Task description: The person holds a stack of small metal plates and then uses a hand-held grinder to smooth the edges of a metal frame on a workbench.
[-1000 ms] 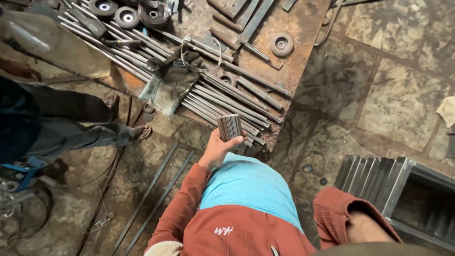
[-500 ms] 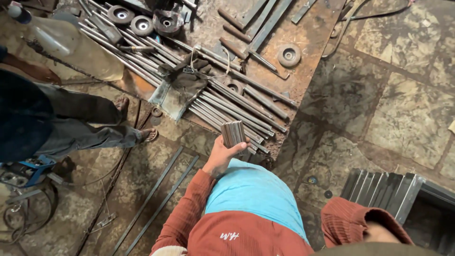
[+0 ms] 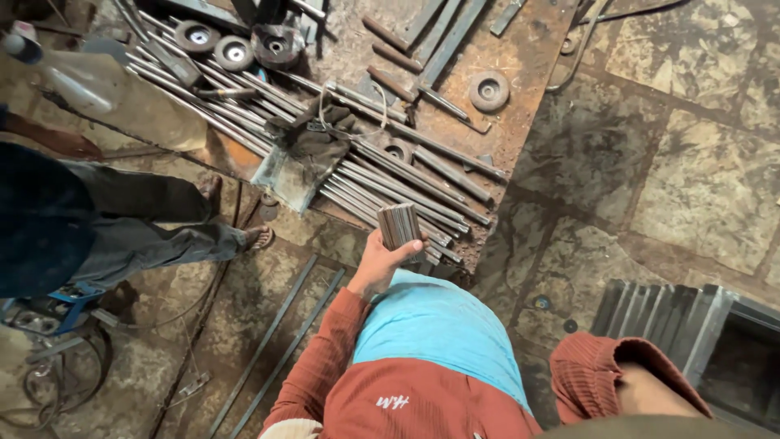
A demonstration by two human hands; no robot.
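Item, left hand (image 3: 375, 264): I have it wrapped around a stack of short flat metal strips (image 3: 399, 225), gripped at the lower ends so the bundle stays squared and upright, just at the near edge of the long steel rods (image 3: 406, 175) on the rusty plate (image 3: 520, 122). Item, right hand: below frame past the red sleeve (image 3: 601, 374), so I cannot tell its state. Far left, another person's sandalled foot (image 3: 258, 236) stands near the rods.
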